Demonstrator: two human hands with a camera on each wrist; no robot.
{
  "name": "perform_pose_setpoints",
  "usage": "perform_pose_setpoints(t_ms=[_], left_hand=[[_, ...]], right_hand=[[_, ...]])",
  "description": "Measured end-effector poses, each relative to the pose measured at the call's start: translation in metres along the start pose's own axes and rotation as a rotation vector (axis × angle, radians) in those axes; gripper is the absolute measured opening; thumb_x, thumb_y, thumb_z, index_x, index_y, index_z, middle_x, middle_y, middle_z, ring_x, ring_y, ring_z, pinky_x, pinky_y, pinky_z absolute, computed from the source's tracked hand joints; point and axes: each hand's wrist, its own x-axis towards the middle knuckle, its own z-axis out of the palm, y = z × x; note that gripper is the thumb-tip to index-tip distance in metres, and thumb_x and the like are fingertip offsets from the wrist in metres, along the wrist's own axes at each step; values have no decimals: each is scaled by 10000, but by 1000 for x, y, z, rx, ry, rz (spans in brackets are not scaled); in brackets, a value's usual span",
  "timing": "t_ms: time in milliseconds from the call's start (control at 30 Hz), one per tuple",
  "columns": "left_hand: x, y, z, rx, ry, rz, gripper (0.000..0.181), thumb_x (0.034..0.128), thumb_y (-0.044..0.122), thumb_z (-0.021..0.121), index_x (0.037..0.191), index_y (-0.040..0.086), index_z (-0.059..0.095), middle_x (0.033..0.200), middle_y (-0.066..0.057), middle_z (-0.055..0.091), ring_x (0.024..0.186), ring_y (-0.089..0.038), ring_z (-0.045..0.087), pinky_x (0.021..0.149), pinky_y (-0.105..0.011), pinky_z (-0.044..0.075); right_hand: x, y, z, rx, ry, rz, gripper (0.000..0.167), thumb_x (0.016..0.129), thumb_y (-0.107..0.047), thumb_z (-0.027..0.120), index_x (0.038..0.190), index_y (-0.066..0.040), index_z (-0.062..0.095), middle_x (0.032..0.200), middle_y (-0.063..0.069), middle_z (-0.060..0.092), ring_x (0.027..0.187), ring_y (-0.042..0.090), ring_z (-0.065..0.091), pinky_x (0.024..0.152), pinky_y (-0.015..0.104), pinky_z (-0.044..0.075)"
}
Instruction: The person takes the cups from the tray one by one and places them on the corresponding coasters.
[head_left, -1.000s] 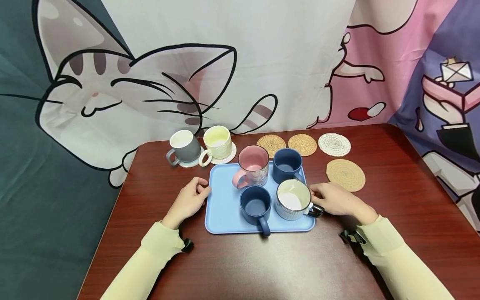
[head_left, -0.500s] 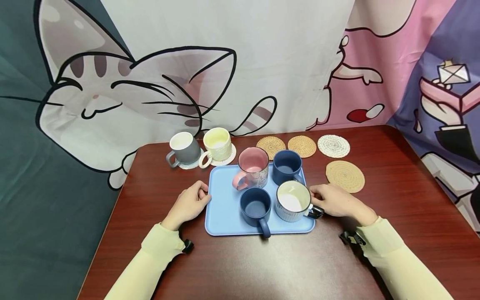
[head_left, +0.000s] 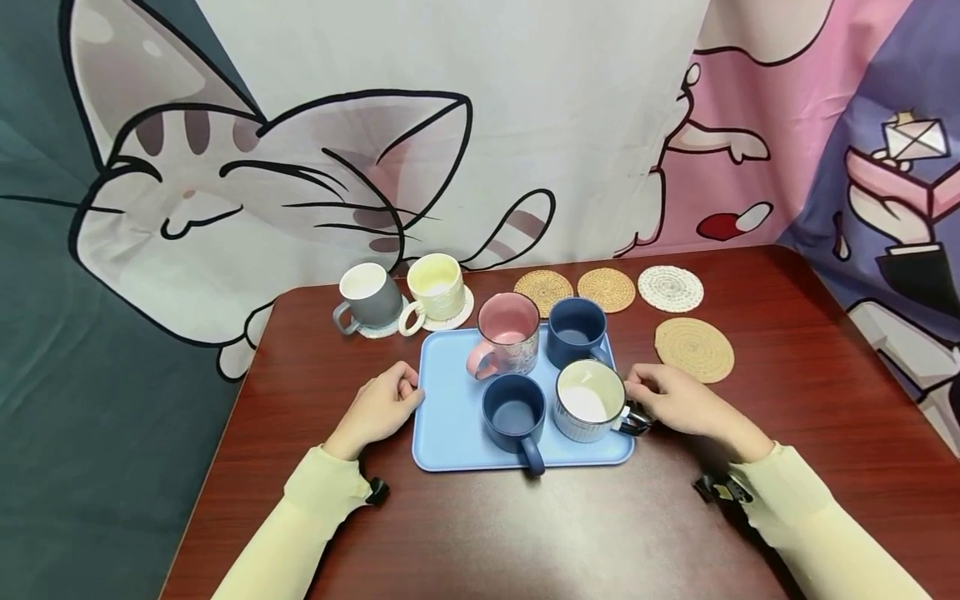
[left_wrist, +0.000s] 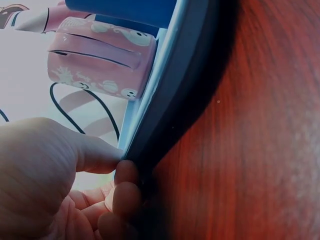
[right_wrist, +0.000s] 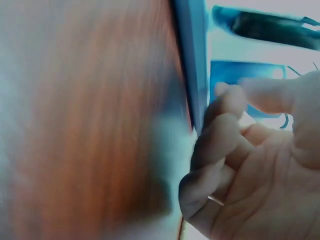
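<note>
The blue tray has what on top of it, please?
On the blue tray stand a pink mug, a rear navy mug, a front navy mug and a pale, black-handled mug. Its surface beneath them is hidden.

There's room to reach across the desk (head_left: 570, 529) in front of the tray (head_left: 448, 408); past its rim, the nearer blue mug (head_left: 512, 423) and white mug (head_left: 587, 410) block the way.

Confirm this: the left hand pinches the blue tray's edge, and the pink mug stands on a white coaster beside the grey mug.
Not the pink mug: the head view shows the pale yellow mug on the white coaster beside the grey mug. The left hand does pinch the edge of the blue tray.
</note>
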Motion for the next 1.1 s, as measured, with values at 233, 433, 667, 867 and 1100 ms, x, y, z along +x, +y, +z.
perform_pose_setpoints(t_ms=[233, 433, 667, 867, 1100], left_hand=[[0, 0, -1, -4, 5, 2, 100, 956, 260, 646, 993, 183, 595, 754, 55, 582, 689, -117, 531, 717, -310, 421], [0, 0, -2, -19, 1, -9, 102, 954, 260, 651, 993, 183, 597, 754, 48, 582, 678, -119, 530, 709, -310, 422], [0, 1, -2, -30, -7, -8, 107, 955, 257, 658, 994, 177, 597, 754, 41, 583, 675, -124, 533, 702, -312, 423], [1, 1, -2, -12, -3, 1, 113, 955, 262, 651, 1000, 171, 600, 761, 46, 583, 688, -119, 534, 705, -308, 424], [0, 3, -2, -17, 0, 10, 122, 952, 270, 657, 984, 169, 597, 754, 49, 583, 689, -121, 541, 705, -312, 430]], right_hand=[[-20, -12, -2, 279, -49, 102, 356, 1124, -255, 423, 913, -32, 604, 634, 24, 522, 538, 159, 550, 523, 313, 492], [-33, -20, -1, 350, -129, 63, 374, 1137, -236, 376, 943, -7, 600, 665, 31, 567, 527, 160, 536, 519, 311, 482], [-43, -24, 6, 349, -145, 24, 382, 1137, -216, 376, 942, -9, 631, 606, 46, 564, 506, 150, 533, 506, 309, 479], [-48, -27, 11, 333, -112, 45, 421, 1138, -230, 372, 885, -24, 638, 614, 51, 591, 514, 163, 532, 515, 310, 468], [-51, -30, 15, 359, -74, 35, 430, 1138, -203, 365, 832, -6, 594, 651, 45, 569, 526, 166, 502, 495, 300, 427]])
